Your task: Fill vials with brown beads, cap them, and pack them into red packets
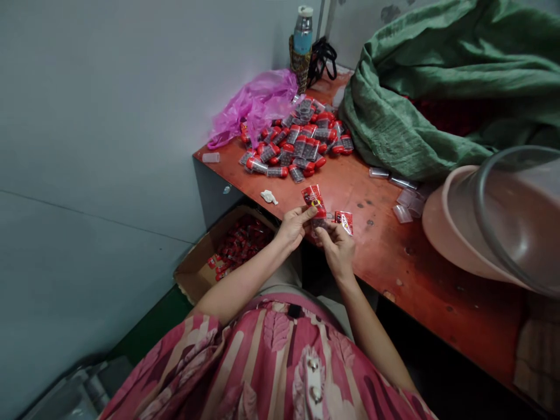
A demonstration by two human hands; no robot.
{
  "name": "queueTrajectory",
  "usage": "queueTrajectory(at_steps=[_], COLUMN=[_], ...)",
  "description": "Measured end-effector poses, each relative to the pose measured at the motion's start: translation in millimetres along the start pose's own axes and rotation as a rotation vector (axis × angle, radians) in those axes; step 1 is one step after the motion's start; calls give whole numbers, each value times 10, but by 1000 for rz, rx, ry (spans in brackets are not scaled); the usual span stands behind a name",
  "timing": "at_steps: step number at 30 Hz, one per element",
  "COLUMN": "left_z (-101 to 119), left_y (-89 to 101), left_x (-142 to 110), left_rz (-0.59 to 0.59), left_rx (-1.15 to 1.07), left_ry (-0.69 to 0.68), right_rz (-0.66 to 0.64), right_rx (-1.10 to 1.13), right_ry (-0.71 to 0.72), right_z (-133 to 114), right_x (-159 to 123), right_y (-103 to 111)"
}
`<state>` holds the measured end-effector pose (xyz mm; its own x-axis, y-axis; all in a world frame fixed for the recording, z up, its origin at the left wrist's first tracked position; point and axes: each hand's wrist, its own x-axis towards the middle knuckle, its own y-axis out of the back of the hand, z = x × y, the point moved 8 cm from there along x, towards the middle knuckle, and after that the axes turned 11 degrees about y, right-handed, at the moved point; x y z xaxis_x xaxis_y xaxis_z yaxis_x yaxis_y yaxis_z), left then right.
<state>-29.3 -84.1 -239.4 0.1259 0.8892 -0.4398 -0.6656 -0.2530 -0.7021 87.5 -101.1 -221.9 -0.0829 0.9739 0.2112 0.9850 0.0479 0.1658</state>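
At the table's front edge my left hand [294, 228] pinches a small item with a red printed card [313, 197] standing up at its top. Below the card are a red cap and a clear, dark-looking container [319, 223]. My right hand [339, 249] has its thumb and fingers closed on that lower end. A second red printed card [344, 221] shows just behind my right fingers; whether it lies on the table or touches them I cannot tell. Farther back sits a heap of red-capped clear containers [301, 143].
A pink plastic bag [256, 108] and a flask [303, 35] stand behind the heap. To the right are a green cloth sack [385, 116], loose clear sleeves [403, 214] and pink basins [441, 227]. Below left is a cardboard box [195, 274] of red pieces. A white scrap [269, 197] lies near the edge.
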Motion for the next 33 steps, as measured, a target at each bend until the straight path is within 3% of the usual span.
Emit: queueTrajectory(at_steps=[3,9,15,20,25,28,30,33], left_z=[5,45,101,80,75,10,-31,-54], left_y=[-9,-60,15,-27,-101,-128,-110,-75], left_x=[11,-6,-8,-32,-78,-105,-99,-88], left_rz=[-4,-53,61,71,-100,-217,-195,-70], left_rx=[76,176,243,228,288,338,370,350], left_ry=[8,31,-81,-52,65,141,134,65], right_rz=[27,-50,87,-4,-1,4,63,144], right_rx=[-72,288,-56,254,515,528,424,329], right_ry=[41,-171,69,-75,-195,-189,-134,-77], right_z=[-30,189,-3,81,161,139,102,64], right_x=[7,12,26,15,-1,-25,-28,-24], right_y=[32,-90,59,-129,-202,-187,-107,-7])
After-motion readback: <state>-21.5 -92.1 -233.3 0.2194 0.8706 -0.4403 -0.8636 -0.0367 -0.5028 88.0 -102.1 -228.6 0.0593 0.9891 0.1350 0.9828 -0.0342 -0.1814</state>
